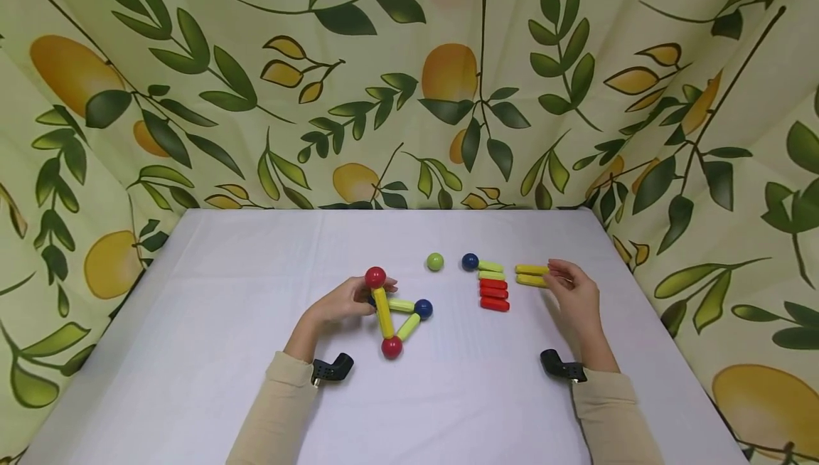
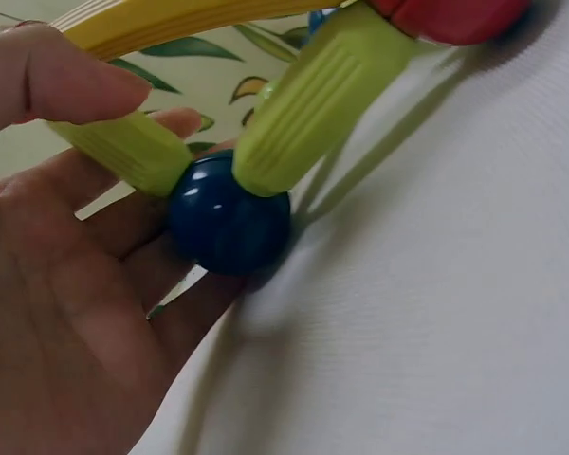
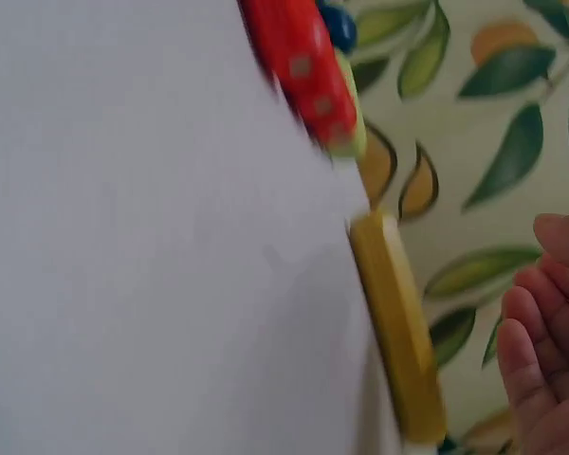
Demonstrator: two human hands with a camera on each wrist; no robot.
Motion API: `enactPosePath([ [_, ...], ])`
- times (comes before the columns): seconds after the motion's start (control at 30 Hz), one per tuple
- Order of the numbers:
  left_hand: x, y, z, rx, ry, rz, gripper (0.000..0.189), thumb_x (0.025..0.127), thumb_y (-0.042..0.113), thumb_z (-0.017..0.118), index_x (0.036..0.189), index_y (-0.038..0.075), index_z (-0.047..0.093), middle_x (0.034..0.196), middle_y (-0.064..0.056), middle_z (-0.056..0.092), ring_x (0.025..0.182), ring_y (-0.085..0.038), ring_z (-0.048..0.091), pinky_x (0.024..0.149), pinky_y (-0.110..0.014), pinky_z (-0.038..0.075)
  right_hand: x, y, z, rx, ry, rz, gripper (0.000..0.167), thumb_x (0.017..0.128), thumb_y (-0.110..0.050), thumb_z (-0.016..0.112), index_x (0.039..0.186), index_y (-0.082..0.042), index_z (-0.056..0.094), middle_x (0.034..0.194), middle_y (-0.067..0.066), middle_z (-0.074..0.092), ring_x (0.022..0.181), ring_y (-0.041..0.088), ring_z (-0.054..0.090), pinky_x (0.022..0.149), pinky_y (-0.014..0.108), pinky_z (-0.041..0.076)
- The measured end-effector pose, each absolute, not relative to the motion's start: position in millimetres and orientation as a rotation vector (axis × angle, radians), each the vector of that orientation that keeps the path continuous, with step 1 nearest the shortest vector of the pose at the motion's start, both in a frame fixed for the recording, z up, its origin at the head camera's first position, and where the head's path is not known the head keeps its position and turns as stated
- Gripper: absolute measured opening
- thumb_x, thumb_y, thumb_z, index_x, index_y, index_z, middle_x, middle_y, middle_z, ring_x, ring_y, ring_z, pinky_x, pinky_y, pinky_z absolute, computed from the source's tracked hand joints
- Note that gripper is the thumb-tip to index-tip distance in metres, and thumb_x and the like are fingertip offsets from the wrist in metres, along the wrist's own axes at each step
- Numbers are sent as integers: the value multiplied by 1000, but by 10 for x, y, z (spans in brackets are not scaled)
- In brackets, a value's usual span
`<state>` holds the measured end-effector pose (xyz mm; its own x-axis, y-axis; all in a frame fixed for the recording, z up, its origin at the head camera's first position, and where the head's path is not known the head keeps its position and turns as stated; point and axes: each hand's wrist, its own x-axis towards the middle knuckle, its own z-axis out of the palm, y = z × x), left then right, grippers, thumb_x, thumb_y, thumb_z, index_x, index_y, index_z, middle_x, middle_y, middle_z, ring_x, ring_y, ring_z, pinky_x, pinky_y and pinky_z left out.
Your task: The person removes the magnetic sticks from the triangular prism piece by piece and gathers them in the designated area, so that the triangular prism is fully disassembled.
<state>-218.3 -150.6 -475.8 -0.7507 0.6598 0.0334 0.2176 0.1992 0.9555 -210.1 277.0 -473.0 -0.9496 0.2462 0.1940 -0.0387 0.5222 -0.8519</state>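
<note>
Head view: stick-and-ball frame point(image 1: 384, 314) held in the left hand point(image 1: 345, 300)

The frame was gripped at its far left corner, left of the table's middle. Red balls point(image 1: 392, 347) were joined by a long yellow bar point(image 1: 382, 308), and a blue ball point(image 1: 423, 308) was met by two green bars point(image 1: 407, 327). In the left wrist view, the left fingers were seen curled behind a blue ball at the held corner.

The right hand point(image 1: 579, 296) was held relaxed, its fingers softly bent, at the near-hand ends of two yellow sticks point(image 1: 531, 269); in the right wrist view a gap was shown between it and one of them. Between the hands, three red sticks point(image 1: 493, 293) and two green sticks point(image 1: 491, 275) were lined up on the white table point(image 1: 461, 408). The farther green stick was touched by a loose blue ball point(image 1: 470, 262); a green ball point(image 1: 435, 262) was set apart, to the left.
</note>
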Motion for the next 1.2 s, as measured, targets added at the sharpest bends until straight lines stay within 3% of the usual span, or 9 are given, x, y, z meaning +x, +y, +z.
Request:
enactPosePath([
  [0.2, -2130, -1419, -4786, 695, 2154, 1552, 47, 81, -1, 56, 129, -1, 54, 126, -18, 61, 120, -31, 54, 110, -49, 34, -2069, 2346, -4635, 193, -2536, 1517, 33, 88, -9, 66, 119, 3, 59, 118, 20, 62, 106, 26, 60, 82, 1, 43],
  [0.3, -2114, -1401, -4839, 665, 2180, 1573, 45, 82, -3, 57, 126, -2, 56, 123, -17, 63, 119, -30, 55, 110, -48, 35, -2016, 2090, -4626, 315, -2607, 1617, 33, 89, -9, 66, 119, 1, 59, 119, 19, 62, 108, 33, 60, 85, 9, 48],
  [0.47, -2117, -1384, -4925, 609, 2212, 1612, 40, 82, -2, 58, 122, 1, 60, 117, -14, 67, 116, -28, 57, 108, -48, 37, -1956, 1683, -4688, 558, -2743, 1709, 33, 88, -8, 66, 119, 1, 59, 119, 19, 63, 107, 31, 63, 90, 30, 53],
  [0.53, -2120, -1370, -4925, 581, 2227, 1617, 37, 83, 1, 60, 120, 3, 62, 114, -12, 68, 114, -27, 57, 108, -48, 36, -1947, 1553, -4725, 639, -2812, 1713, 35, 88, -11, 66, 121, -1, 58, 121, 16, 62, 109, 29, 62, 92, 33, 52],
  [0.93, -2105, -1290, -4931, 491, 2365, 1556, 22, 83, 16, 71, 104, 10, 68, 103, -4, 67, 96, -19, 58, 94, -41, 44, -1993, 1188, -4884, 782, -2886, 1660, 39, 87, -5, 64, 126, -10, 57, 127, 7, 58, 110, 22, 58, 95, 34, 51],
  [1.2, -2108, -1280, -4899, 444, 2368, 1581, 19, 83, 17, 72, 100, 10, 69, 97, -3, 67, 88, -17, 58, 87, -33, 45, -2010, 1099, -4901, 821, -2893, 1461, 35, 86, -6, 65, 119, -16, 62, 117, 1, 62, 99, 14, 56, 85, 24, 51],
])
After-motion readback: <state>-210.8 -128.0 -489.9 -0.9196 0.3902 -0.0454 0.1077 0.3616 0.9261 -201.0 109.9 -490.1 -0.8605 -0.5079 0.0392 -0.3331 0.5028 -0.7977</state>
